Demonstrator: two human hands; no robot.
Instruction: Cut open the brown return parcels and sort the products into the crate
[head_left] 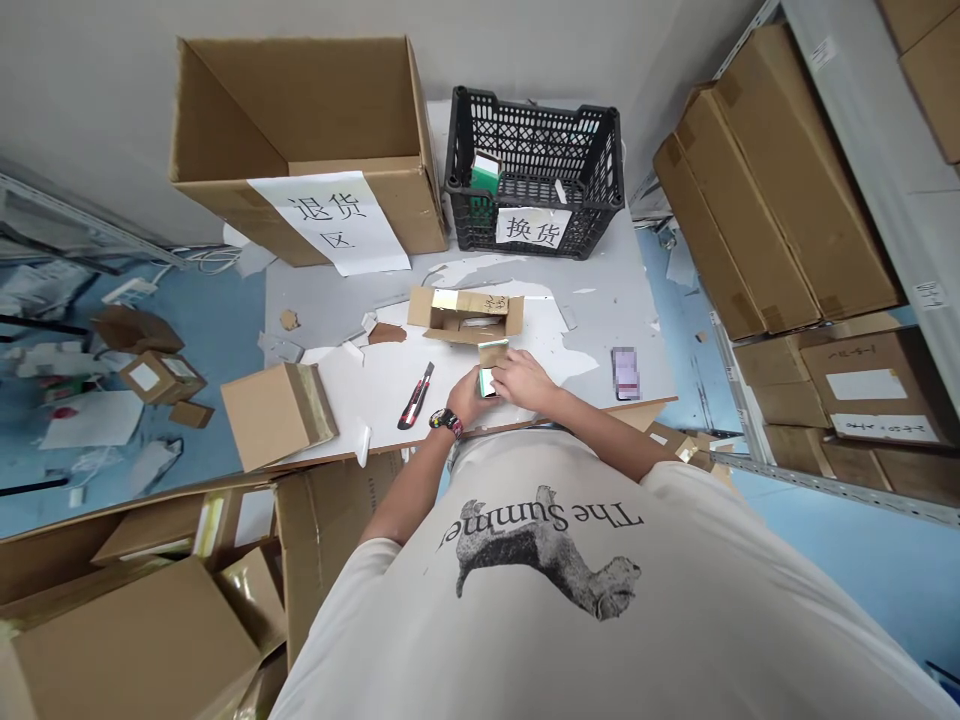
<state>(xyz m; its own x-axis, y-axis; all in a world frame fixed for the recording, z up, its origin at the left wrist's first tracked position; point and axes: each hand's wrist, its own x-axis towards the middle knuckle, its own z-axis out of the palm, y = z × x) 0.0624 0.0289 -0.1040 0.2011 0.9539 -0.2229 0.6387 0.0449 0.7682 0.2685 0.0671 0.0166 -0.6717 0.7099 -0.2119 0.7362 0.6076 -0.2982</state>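
Note:
Close to the table's front edge, my left hand [466,398], with a watch on its wrist, holds a small white and green box [487,382] from the left. The box has a raised flap at its top. My right hand [523,380] is closed on the same box from the right, its fingers over the opening. Just beyond them lies an open cardboard box [469,318] with its flaps spread and something pale inside. A red and black utility knife [416,397] rests on the table left of my hands.
At the back stand a large open carton [300,215] and a black crate [538,190] holding a green box [485,175]. A closed carton [270,415] sits left, a phone [625,374] right. Torn paper litters the table [607,290]. Shelved cartons [780,200] rise at right.

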